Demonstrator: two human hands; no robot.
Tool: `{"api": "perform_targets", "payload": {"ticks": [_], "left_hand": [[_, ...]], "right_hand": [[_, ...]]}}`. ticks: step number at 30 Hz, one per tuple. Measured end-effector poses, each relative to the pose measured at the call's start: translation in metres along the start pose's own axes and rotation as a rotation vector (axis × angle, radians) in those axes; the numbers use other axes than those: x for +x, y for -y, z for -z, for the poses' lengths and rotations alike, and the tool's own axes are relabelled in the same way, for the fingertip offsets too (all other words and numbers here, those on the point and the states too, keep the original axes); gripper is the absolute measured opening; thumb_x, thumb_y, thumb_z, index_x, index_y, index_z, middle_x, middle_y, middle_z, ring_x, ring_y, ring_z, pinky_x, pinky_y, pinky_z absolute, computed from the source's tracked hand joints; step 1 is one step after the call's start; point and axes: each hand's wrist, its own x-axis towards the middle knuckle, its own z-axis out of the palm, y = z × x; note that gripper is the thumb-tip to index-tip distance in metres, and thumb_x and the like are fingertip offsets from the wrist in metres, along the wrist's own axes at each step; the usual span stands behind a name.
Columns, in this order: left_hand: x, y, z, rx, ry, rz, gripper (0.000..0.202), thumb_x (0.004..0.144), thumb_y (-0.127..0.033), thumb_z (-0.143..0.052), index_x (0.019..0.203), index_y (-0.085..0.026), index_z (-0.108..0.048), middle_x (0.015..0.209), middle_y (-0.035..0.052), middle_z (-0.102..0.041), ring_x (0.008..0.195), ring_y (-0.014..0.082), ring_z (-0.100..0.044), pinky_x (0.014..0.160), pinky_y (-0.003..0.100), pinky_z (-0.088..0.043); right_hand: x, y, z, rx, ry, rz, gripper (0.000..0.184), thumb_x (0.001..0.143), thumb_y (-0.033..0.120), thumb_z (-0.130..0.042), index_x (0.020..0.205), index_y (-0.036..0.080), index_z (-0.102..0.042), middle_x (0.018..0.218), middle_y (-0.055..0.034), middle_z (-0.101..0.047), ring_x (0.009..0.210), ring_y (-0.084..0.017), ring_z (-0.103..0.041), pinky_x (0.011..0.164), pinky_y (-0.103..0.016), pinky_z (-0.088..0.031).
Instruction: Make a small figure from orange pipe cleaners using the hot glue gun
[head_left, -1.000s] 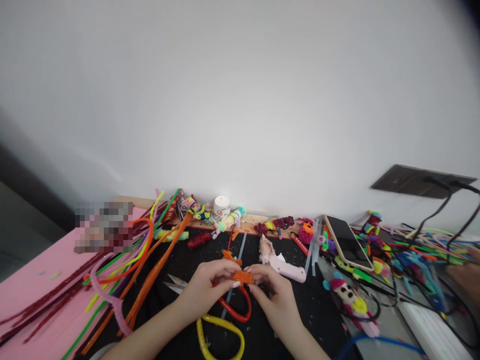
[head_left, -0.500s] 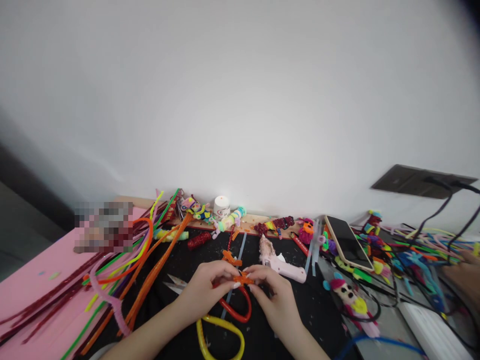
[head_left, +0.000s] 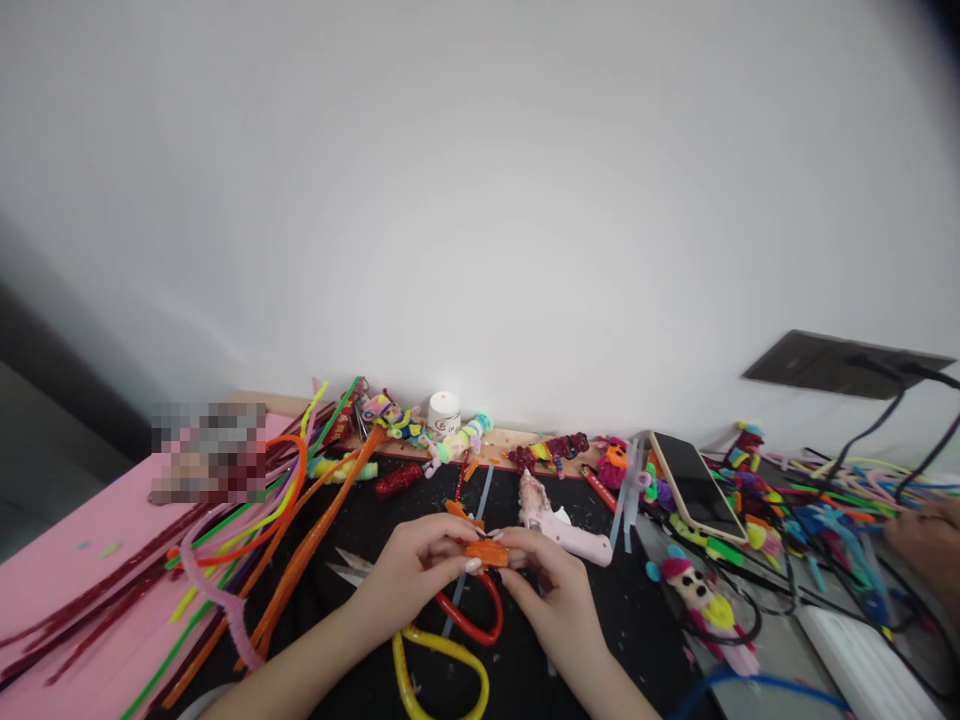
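Observation:
Between my two hands sits a small orange pipe-cleaner piece, pinched from both sides. My left hand has its thumb and fingertips closed on the piece's left end. On the right end, the fingers of my right hand are bent and closed. Another orange pipe-cleaner piece lies just beyond my left fingertips. Beneath my hands rest scissors with one yellow and one red handle loop, their blades pointing left. A pale pink glue gun lies beyond my right hand.
Long pipe cleaners cover the left side over a pink surface. Finished pipe-cleaner dolls, a white paper cup and a phone line the back. Another person's hand is at far right, near black cables and a white power strip.
The orange piece has turned between my fingers and now looks flatter and more compact. My hands stay nearly in place. The other person's hand has shifted slightly.

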Motion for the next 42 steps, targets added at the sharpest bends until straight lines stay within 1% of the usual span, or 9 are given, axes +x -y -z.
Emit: {"api": "perform_targets", "payload": {"ticks": [4, 6, 13, 18, 23, 29, 35, 39, 42], "left_hand": [[-0.0002, 0.0026, 0.0002, -0.015, 0.015, 0.056, 0.023, 0.072, -0.018, -0.07, 0.095, -0.013, -0.065, 0.082, 0.007, -0.073, 0.074, 0.0188, -0.069, 0.069, 0.029, -0.054], [-0.0003, 0.004, 0.0004, -0.008, 0.016, 0.058, 0.023, 0.073, -0.018, -0.07, 0.095, -0.013, -0.065, 0.08, 0.0064, -0.073, 0.074, 0.0187, -0.069, 0.07, 0.029, -0.054], [0.0001, 0.0009, 0.0006, 0.003, -0.002, 0.016, 0.015, 0.071, -0.015, -0.069, 0.086, -0.013, -0.067, 0.09, 0.0081, -0.072, 0.078, 0.0187, -0.069, 0.071, 0.028, -0.054], [-0.0003, -0.0037, 0.0, 0.052, -0.019, -0.002, 0.012, 0.07, -0.015, -0.07, 0.082, -0.013, -0.07, 0.092, 0.0094, -0.071, 0.079, 0.0195, -0.068, 0.071, 0.029, -0.055], [-0.0002, -0.0032, 0.0002, 0.051, -0.019, -0.009, 0.01, 0.07, -0.013, -0.069, 0.08, -0.013, -0.07, 0.093, 0.0099, -0.071, 0.081, 0.0203, -0.068, 0.072, 0.03, -0.055], [-0.0007, -0.0003, 0.0, 0.003, -0.006, -0.023, 0.015, 0.071, -0.011, -0.068, 0.086, -0.013, -0.067, 0.092, 0.0079, -0.071, 0.081, 0.0187, -0.069, 0.073, 0.028, -0.055], [-0.0024, -0.0017, -0.0009, -0.022, 0.036, -0.004, 0.028, 0.073, -0.012, -0.068, 0.101, -0.015, -0.063, 0.085, 0.006, -0.073, 0.079, 0.0181, -0.069, 0.075, 0.03, -0.055], [-0.0029, -0.003, 0.0002, 0.008, 0.019, -0.074, 0.014, 0.078, -0.016, -0.064, 0.092, -0.016, -0.066, 0.097, 0.0088, -0.071, 0.088, 0.0201, -0.068, 0.079, 0.031, -0.055], [-0.0029, -0.0053, 0.0013, 0.08, 0.019, -0.127, 0.011, 0.081, -0.018, -0.062, 0.089, -0.016, -0.068, 0.1, 0.0103, -0.069, 0.091, 0.0214, -0.067, 0.079, 0.031, -0.055]], "right_hand": [[0.0006, 0.0006, 0.0, -0.013, -0.003, -0.001, 0.021, 0.076, 0.009, -0.061, 0.093, 0.02, -0.068, 0.096, -0.0078, -0.072, 0.083, -0.021, -0.07, 0.072, -0.03, -0.058], [0.0008, 0.001, 0.0001, -0.015, -0.007, 0.001, 0.02, 0.076, 0.01, -0.062, 0.091, 0.02, -0.068, 0.096, -0.0079, -0.072, 0.082, -0.021, -0.07, 0.071, -0.029, -0.058], [0.0007, 0.002, 0.0012, -0.027, 0.021, 0.026, 0.02, 0.076, 0.008, -0.061, 0.089, 0.022, -0.07, 0.095, -0.0072, -0.072, 0.086, -0.022, -0.069, 0.072, -0.029, -0.056], [0.0024, 0.003, 0.0011, -0.017, 0.023, 0.04, 0.022, 0.076, 0.005, -0.06, 0.088, 0.022, -0.069, 0.095, -0.0064, -0.072, 0.086, -0.021, -0.069, 0.072, -0.028, -0.055], [0.0025, 0.0032, 0.0009, -0.03, 0.028, 0.024, 0.02, 0.076, 0.006, -0.061, 0.086, 0.022, -0.069, 0.095, -0.0064, -0.071, 0.086, -0.021, -0.068, 0.072, -0.028, -0.055], [0.0007, -0.0005, -0.0002, 0.057, 0.043, -0.012, 0.025, 0.075, 0.006, -0.061, 0.093, 0.022, -0.066, 0.103, -0.0079, -0.069, 0.087, -0.021, -0.068, 0.073, -0.03, -0.056], [0.0004, -0.0012, -0.0011, 0.053, 0.028, 0.0, 0.026, 0.078, 0.006, -0.058, 0.097, 0.023, -0.064, 0.098, -0.0057, -0.07, 0.086, -0.02, -0.069, 0.075, -0.03, -0.056], [0.0001, 0.0011, -0.0005, 0.038, 0.041, 0.009, 0.025, 0.08, 0.006, -0.057, 0.097, 0.023, -0.063, 0.095, -0.0048, -0.071, 0.084, -0.019, -0.069, 0.075, -0.029, -0.056], [0.0007, 0.0027, 0.0003, 0.012, 0.04, 0.032, 0.023, 0.079, 0.005, -0.057, 0.092, 0.023, -0.064, 0.098, -0.0055, -0.071, 0.089, -0.02, -0.069, 0.076, -0.028, -0.055]]}}
